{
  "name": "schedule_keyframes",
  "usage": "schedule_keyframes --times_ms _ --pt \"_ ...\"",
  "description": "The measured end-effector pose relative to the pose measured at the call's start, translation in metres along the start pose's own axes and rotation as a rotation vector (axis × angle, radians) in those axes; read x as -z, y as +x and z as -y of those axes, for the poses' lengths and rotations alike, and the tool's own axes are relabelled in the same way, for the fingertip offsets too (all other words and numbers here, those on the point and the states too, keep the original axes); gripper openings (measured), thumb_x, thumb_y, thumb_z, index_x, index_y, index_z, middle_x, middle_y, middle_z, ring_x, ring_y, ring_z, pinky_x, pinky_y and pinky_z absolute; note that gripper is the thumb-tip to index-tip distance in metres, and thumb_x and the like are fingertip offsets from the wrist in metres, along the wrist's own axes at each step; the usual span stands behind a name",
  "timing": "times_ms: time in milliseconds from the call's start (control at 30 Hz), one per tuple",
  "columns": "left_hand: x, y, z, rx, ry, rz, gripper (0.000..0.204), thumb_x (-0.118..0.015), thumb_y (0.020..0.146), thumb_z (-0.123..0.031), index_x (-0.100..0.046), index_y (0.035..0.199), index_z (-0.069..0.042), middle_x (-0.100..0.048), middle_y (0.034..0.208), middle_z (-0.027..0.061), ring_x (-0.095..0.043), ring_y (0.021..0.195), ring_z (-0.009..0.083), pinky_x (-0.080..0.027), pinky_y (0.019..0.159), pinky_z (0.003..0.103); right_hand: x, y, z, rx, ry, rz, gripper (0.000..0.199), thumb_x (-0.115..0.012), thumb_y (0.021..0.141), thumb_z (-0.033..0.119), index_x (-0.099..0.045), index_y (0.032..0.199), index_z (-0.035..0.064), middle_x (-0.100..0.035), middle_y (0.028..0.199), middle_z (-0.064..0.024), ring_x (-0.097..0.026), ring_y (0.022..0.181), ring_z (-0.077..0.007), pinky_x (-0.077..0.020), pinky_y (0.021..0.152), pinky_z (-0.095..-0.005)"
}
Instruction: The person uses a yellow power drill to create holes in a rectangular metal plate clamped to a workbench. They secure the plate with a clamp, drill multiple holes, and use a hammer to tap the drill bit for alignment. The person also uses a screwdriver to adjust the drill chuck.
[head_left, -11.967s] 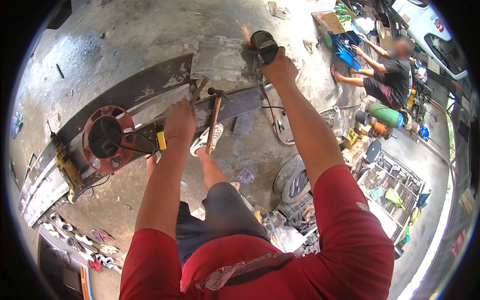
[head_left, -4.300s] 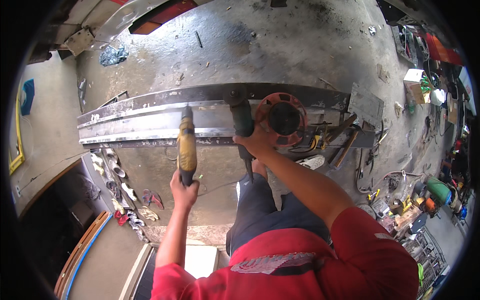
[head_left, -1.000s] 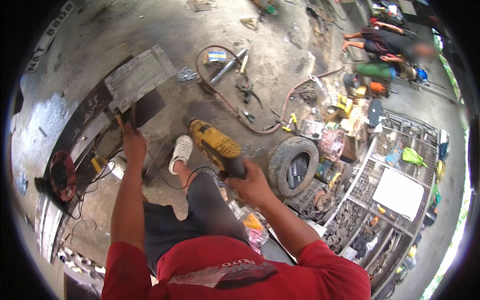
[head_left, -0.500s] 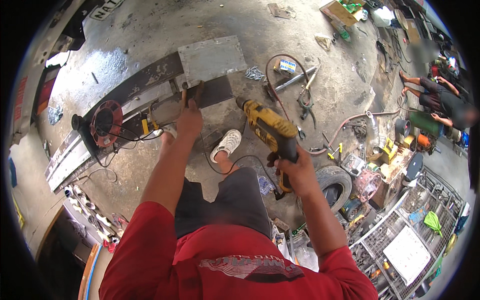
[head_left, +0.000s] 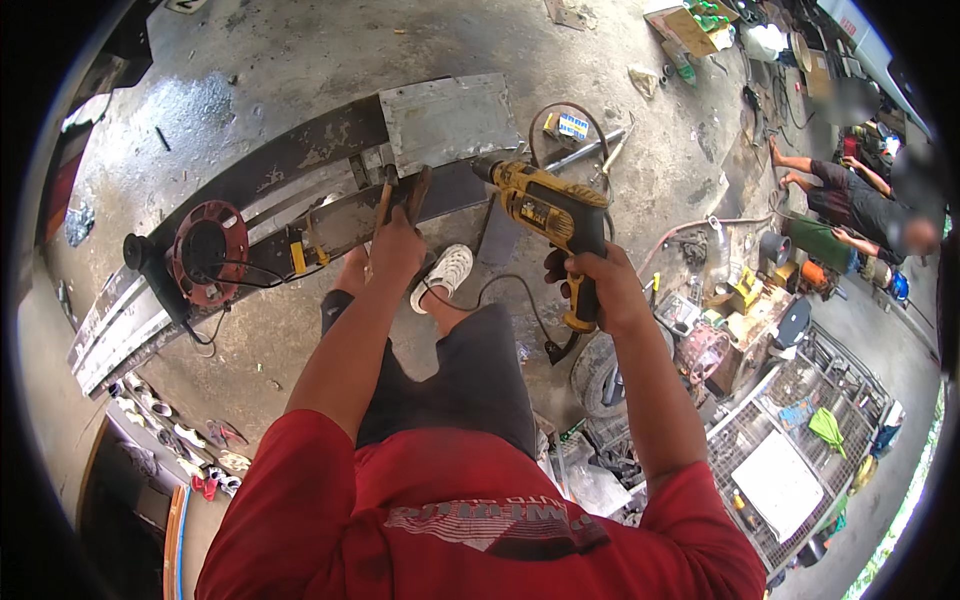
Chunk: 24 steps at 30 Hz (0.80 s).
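Observation:
My right hand (head_left: 608,290) is closed round the grip of a yellow and black power drill (head_left: 540,205). The drill points left, its chuck close to the end of a dark metal strip (head_left: 460,187). My left hand (head_left: 400,248) is closed on a brown, two-armed tool (head_left: 384,208), its arms spreading at the beam's edge; its exact kind is unclear. A grey metal sheet (head_left: 445,115) lies across the end of a long curved metal beam (head_left: 310,150). Farther left on the beam are a yellow, clamp-like piece (head_left: 298,256) and a red-rimmed round thing (head_left: 210,255) with black cord.
The drill's cord (head_left: 500,278) loops near my white shoe (head_left: 452,275). A small blue and yellow box (head_left: 572,126) lies beyond the drill. At right stand a tyre (head_left: 600,375), a wire rack (head_left: 820,400) and scattered tools. Another person (head_left: 850,200) sits at far right.
The drill has come up and its tip is nearer the dark strip. That strip's end now stands off the floor with a shadow below. The view has shifted slightly.

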<state>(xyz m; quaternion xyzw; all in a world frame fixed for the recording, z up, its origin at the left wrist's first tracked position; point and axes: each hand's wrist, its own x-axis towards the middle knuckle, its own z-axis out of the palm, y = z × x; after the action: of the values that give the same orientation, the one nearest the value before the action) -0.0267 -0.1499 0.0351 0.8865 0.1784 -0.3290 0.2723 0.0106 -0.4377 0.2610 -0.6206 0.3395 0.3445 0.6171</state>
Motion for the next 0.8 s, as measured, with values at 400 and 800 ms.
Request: schedule_keyframes --times_ms 400,800 --pt "-0.005 -0.001 0.001 0.05 -0.113 -0.073 0.038 -0.069 0.092 -0.012 -0.059 0.127 -0.002 -0.073 0.092 0.0285 -0.073 0.09 0.049 -0.057 0.078 0.057 -0.003 0.02 0.031 -0.094 -0.052 0.055 0.046 -0.064 0.085 0.005 -0.061 0.129 -0.0081 -0.075 0.102 -0.0164 -0.073 0.087 -0.0248 -0.0558 0.071 -0.0352" --pt "-0.01 -0.001 -0.007 0.109 -0.021 -0.073 0.038 -0.068 0.092 -0.014 -0.059 0.128 -0.005 -0.073 0.099 0.0295 -0.071 0.097 0.0499 -0.057 0.084 0.056 0.035 0.044 0.035 -0.153 -0.095 0.103 0.048 -0.065 0.083 0.003 -0.062 0.13 -0.0061 -0.076 0.102 -0.0157 -0.073 0.084 -0.023 -0.0554 0.07 -0.0342"
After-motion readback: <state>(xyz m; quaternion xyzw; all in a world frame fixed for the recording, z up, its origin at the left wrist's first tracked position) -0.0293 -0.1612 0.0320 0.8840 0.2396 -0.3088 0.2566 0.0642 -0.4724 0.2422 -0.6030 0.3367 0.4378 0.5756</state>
